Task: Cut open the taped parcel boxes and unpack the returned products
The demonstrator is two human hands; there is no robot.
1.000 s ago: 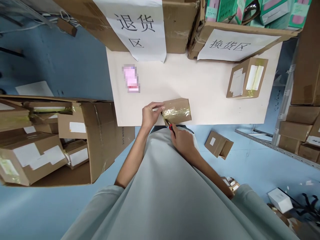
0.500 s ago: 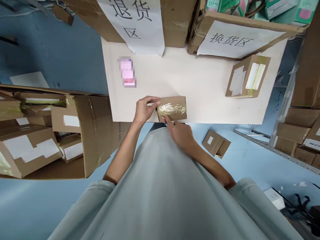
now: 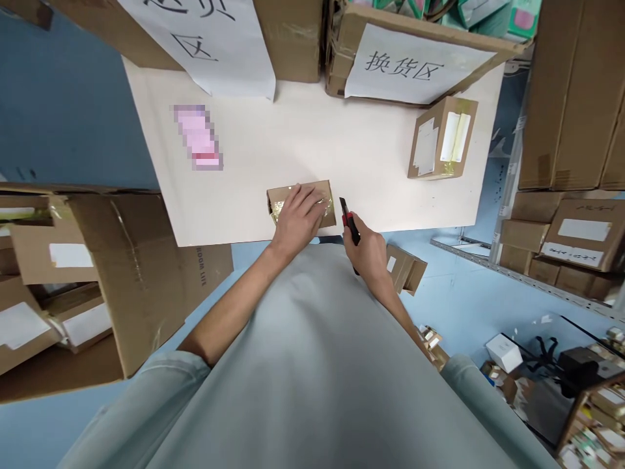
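Observation:
A small cardboard box [image 3: 323, 195] with shiny tape across its top lies at the near edge of the white table [image 3: 312, 143]. On that top my left hand [image 3: 300, 218] lies flat, fingers stretched out and covering much of the tape. My right hand [image 3: 368, 251] is closed around a black and red utility knife [image 3: 350, 225]. The knife's tip points away from me, just right of the box and apart from it.
A taped carton [image 3: 442, 140] stands at the table's right. A pink, blurred-out item [image 3: 198, 137] lies at the left. Large labelled boxes [image 3: 293, 39] line the back. A big carton [image 3: 131, 273] of parcels stands at lower left; an opened box [image 3: 404, 268] lies on the floor.
My left hand has moved from the box's left end onto its top. The knife has come away from the box's near left corner to its right side. The view has shifted right.

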